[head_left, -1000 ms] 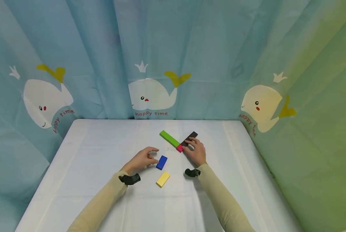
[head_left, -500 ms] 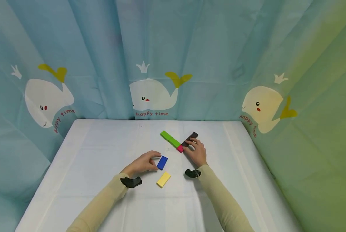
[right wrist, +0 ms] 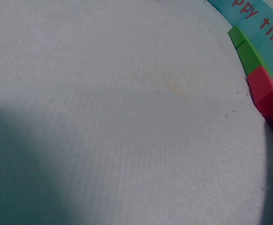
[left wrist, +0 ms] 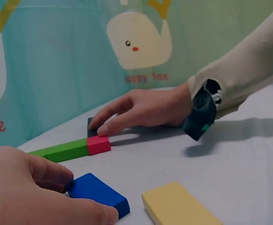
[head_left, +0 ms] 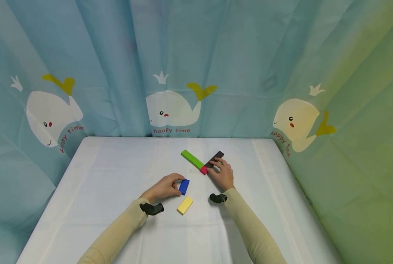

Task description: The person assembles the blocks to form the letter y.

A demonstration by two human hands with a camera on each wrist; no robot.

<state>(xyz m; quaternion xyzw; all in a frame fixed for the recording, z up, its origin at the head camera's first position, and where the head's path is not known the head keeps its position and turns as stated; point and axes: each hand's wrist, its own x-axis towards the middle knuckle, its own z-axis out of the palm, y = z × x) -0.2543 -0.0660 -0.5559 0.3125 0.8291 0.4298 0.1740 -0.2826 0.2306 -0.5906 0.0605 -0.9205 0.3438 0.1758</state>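
My left hand has thumb and forefinger at the two ends of a small blue block, which lies flat on the table. Just nearer to me is a yellow block, untouched. My right hand holds a black bar between thumb and fingers, partly covering it. Against the bar's near end sits a red block. From there a green row runs back to the left, and a seam shows in it in the left wrist view. Together they form a V. The right wrist view shows the red block but no fingers.
A white cloth covers the table. Behind and beside it hangs a blue-green curtain printed with whales. Dark wrist straps sit over both beige sleeves.
My left hand has moved a little right and toward me, and its thumb and forefinger have closed on the ends of the blue block. My right hand stays at the black bar.
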